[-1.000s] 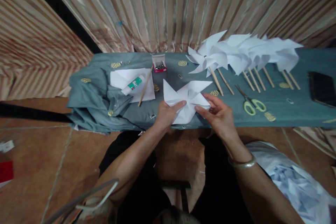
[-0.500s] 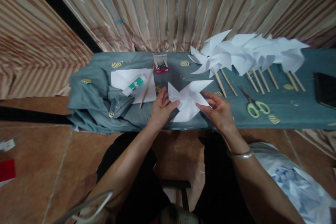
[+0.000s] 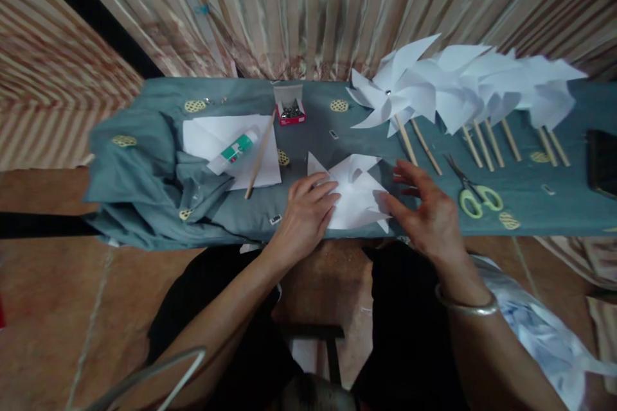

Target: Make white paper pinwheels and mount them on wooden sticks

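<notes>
A white paper pinwheel head (image 3: 354,196) without a stick lies on the cloth near the table's front edge. My left hand (image 3: 308,212) rests flat over its left side, fingers stretched across the paper and covering part of it. At the opposite side, my right hand (image 3: 427,209) is open, fingers spread and raised, with the thumb at the paper's right edge. Behind my left hand are a wooden stick (image 3: 260,157), a glue stick (image 3: 238,148) and white paper sheets (image 3: 200,131). A small red box (image 3: 292,117) of metal pins stands open farther back.
Several finished paper pinwheels (image 3: 409,93) on wooden sticks overlap at the back right. Green-handled scissors (image 3: 475,196) lie right of my right hand. A dark object (image 3: 602,157) sits at the far right. Cloth is bunched (image 3: 144,173) at the left. A plastic bag (image 3: 540,327) stands on the floor.
My left hand has gone from gripping the pinwheel's edge to lying flat on it. My right hand has loosened, its fingers spreading off the paper. The view has shifted slightly.
</notes>
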`<state>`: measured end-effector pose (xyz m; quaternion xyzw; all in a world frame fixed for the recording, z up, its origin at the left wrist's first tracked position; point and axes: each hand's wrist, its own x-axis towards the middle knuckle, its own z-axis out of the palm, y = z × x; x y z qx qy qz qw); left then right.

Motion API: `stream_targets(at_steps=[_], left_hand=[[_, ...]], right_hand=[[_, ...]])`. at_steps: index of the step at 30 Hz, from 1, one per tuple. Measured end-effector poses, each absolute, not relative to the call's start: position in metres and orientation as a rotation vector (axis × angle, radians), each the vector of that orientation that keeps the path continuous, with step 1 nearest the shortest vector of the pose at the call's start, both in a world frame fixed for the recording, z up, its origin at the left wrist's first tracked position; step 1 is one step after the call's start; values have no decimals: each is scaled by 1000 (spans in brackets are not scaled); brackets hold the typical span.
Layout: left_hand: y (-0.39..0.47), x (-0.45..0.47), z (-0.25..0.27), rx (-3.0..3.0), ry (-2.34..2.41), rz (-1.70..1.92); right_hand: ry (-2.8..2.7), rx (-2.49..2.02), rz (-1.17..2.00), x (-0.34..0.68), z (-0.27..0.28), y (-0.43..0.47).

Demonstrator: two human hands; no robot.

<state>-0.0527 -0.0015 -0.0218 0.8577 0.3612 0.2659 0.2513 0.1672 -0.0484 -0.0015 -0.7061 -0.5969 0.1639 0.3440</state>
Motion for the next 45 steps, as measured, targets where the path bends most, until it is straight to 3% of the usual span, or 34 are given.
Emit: stream_targets(at_steps=[14, 24, 45], left_hand=[[-1, -48, -20, 2398, 956, 676], [-2, -47, -23, 2410, 947, 687], [-2, -46, -21, 2394, 931, 694]], right_hand=[[-1890, -1598, 591, 183, -1, -69], [-1741, -1546, 613, 163, -9, -58], [-1904, -1709, -28, 128, -14, -43]])
